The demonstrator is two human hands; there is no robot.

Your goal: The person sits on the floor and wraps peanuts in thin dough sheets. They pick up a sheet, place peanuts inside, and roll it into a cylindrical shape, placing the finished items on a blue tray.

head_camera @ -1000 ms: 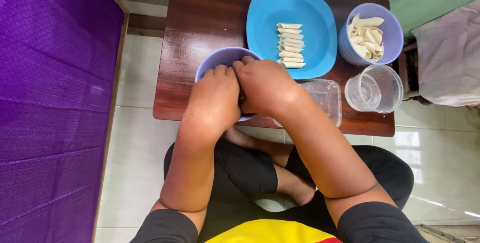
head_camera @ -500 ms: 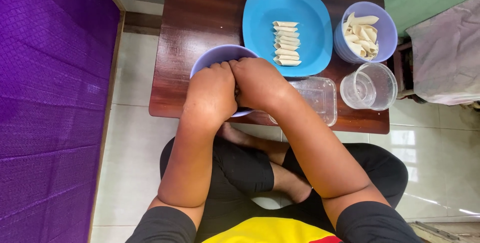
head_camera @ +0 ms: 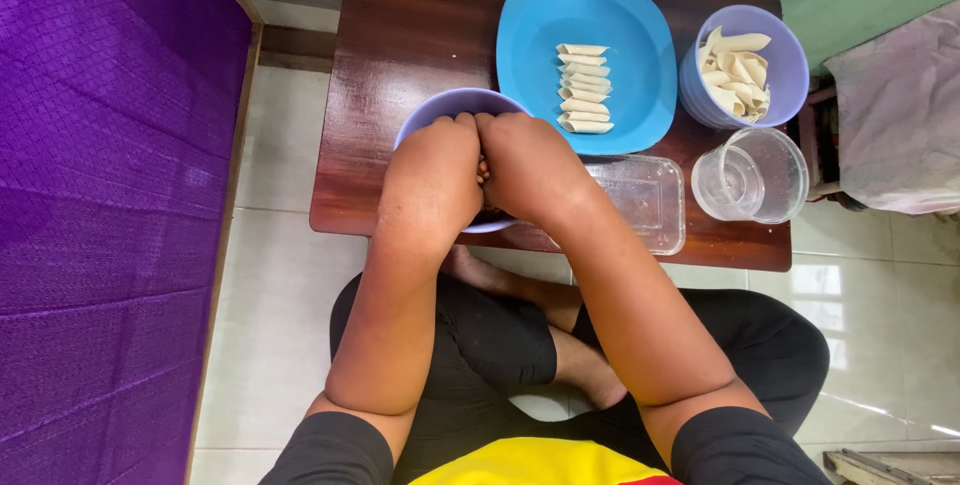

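Observation:
My left hand (head_camera: pixel 432 180) and my right hand (head_camera: pixel 530 170) are pressed together, knuckles up, over a lilac bowl (head_camera: pixel 440 105) at the near edge of a low dark wooden table (head_camera: pixel 400 35). Both sets of fingers curl down into the bowl, and whatever they hold is hidden beneath them. Beyond the hands lies a blue plate (head_camera: pixel 620 15) with a neat row of several rolled pale wrappers (head_camera: pixel 583 88). A second lilac bowl (head_camera: pixel 785 50) at the far right holds loose pale wrappers (head_camera: pixel 732 70).
A clear rectangular container (head_camera: pixel 645 200) sits right of my hands and a clear round cup (head_camera: pixel 752 175) beside it. A purple cloth (head_camera: pixel 100 195) fills the left side. A covered seat (head_camera: pixel 900 105) stands at the right. My crossed legs rest on white floor tiles.
The hands stay together over the bowl with only slight shifts; the view has drifted a little.

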